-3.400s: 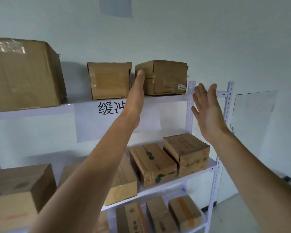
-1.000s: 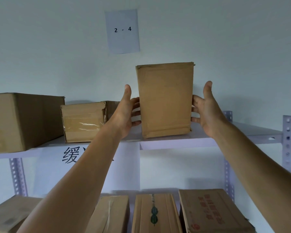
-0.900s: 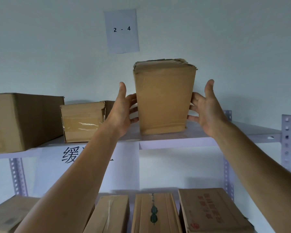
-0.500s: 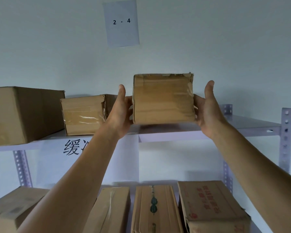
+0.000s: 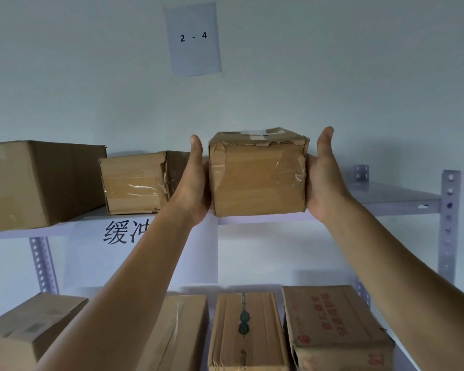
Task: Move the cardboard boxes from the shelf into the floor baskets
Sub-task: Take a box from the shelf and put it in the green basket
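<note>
A pale wall (image 5: pixel 332 76) fills the far side of the scene. High on it, a little left of centre, hangs a white paper sheet (image 5: pixel 193 40) printed "2 - 4". Lower down and left of centre, a larger white paper sign (image 5: pixel 97 253) hangs from the front edge of the upper board, with two black Chinese characters showing at its top; its right part is hidden. It drops down towards the lower level.
</note>
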Demonstrator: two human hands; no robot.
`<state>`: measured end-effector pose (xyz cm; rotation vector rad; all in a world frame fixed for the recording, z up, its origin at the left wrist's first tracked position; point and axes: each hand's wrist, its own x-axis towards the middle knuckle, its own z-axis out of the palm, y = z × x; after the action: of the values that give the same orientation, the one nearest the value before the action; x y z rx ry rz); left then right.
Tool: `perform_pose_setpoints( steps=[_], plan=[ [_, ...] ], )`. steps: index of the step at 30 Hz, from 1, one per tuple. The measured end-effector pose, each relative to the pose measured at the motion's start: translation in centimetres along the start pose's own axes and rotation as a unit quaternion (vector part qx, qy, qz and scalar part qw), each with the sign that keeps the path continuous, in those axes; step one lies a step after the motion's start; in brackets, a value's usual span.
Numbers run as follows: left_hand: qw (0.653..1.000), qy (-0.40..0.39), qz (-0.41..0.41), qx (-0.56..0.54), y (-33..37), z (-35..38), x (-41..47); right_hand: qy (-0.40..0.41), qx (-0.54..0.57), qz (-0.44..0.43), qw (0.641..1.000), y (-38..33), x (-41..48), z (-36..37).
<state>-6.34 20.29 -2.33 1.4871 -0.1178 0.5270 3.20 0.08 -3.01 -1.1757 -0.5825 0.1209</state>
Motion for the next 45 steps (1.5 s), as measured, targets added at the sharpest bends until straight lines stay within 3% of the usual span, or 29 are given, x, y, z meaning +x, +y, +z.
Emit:
perform_pose_setpoints(
  steps=[8,14,29,45],
  plan=[
    [0.992,-0.006,0.110,-0.055,-0.3,0.7,-2.4,-0.077,0.066,-0.125,0.987,1.9,-1.4,-0.6],
    [0.988,0.048,0.136,-0.050,-1.3,2.1,-5.6,-0.103,0.079,-0.177,0.976,3.8,-2.7,-0.8],
    [0.983,0.088,0.158,-0.027,0.0,-1.5,-14.0,-0.131,0.107,-0.186,0.968,4.7,-10.1,4.0],
    [0.981,0.167,0.099,-0.011,4.1,-18.7,-32.0,-0.208,0.113,-0.104,0.966,10.0,-23.3,23.9]
  ],
)
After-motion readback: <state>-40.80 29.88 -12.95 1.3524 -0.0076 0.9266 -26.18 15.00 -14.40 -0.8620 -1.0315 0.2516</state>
